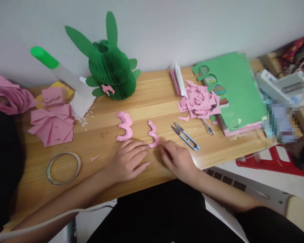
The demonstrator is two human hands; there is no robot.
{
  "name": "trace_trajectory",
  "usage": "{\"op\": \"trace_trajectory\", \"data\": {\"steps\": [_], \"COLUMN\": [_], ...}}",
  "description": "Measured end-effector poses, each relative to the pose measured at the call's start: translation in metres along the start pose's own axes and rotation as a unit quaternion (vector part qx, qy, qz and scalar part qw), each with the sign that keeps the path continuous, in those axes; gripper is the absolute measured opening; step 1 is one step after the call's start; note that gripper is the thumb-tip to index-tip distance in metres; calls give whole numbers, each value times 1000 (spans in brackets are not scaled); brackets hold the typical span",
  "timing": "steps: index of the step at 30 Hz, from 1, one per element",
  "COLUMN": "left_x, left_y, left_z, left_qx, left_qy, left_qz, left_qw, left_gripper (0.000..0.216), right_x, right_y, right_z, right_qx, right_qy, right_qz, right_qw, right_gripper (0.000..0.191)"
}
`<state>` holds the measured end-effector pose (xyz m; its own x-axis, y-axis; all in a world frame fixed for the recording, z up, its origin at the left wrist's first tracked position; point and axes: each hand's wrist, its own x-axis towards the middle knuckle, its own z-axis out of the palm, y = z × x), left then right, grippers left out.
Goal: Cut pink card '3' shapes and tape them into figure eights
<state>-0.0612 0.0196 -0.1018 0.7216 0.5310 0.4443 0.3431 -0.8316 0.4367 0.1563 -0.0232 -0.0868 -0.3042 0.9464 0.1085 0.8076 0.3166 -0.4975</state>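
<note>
Wooden table (96, 141) against a grey wall. On it the left hand (128, 162) lies flat, fingers spread, holding nothing; a stack (125, 126) of cut pink shapes sits at its 12 o'clock. The right hand (178, 158) touches a single shape (153, 134) at its 11 o'clock; I cannot tell whether it pinches it. Snips (186, 136) lie at 1 o'clock with scraps (199, 101) beyond, so cutting looks largely done.

Two pink scalloped paper cut-outs lie before the one green honeycomb paper figure (111, 72): a thick stack (125, 126) and a thin piece (153, 134). Right of it, one pair of blue-handled metal snips (186, 136).
</note>
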Motion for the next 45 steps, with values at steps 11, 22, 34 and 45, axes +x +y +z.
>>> {"op": "trace_trajectory", "data": {"steps": [11,22,34,45], "left_x": [29,61,62,63], "left_y": [17,38,28,42], "left_z": [11,39,23,0], "left_qx": [-42,141,-97,-377], "left_qy": [22,-31,71,104], "left_qz": [-274,-388,-504,-489], "left_qw": [960,910,855,779], "left_gripper": [29,51,45,49], "right_x": [-4,-4,-11,3], "right_y": [0,14,17,9], "right_z": [7,8,10,-14], "right_qx": [37,196,268,448], "right_qy": [21,120,122,28], "right_qz": [77,120,135,188], "right_qw": [996,966,946,873], "right_gripper": [39,35,34,24]}}
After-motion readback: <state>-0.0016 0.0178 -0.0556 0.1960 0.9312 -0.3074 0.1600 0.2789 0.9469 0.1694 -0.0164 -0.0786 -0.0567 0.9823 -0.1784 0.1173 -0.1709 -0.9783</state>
